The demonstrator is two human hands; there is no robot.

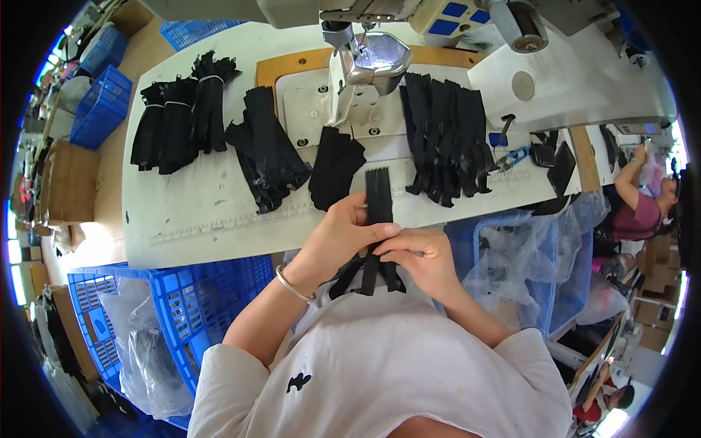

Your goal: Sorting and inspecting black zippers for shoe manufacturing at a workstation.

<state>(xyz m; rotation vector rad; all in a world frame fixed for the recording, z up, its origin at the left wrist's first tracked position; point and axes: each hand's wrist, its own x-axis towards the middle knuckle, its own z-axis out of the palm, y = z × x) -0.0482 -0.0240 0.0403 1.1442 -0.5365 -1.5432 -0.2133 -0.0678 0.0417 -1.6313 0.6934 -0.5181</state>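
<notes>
Black zipper-like strip (379,197) is upright in frame at center, over the table's near edge, loose tails hanging toward the white shirt (380,343). Left hand (342,235) pinches it, thumb on top; right hand (422,257) has thumb and fingertips pressed together on its edge just below, exact contact probably the edge, too small to be sure. Blue crate (171,314) lower left, blue bin (573,270) right of center. Beyond, on the white table (197,208): short black pile (334,171) mid-frame, larger black pile (447,139) to its right, sewing machine (369,69) top center.
</notes>
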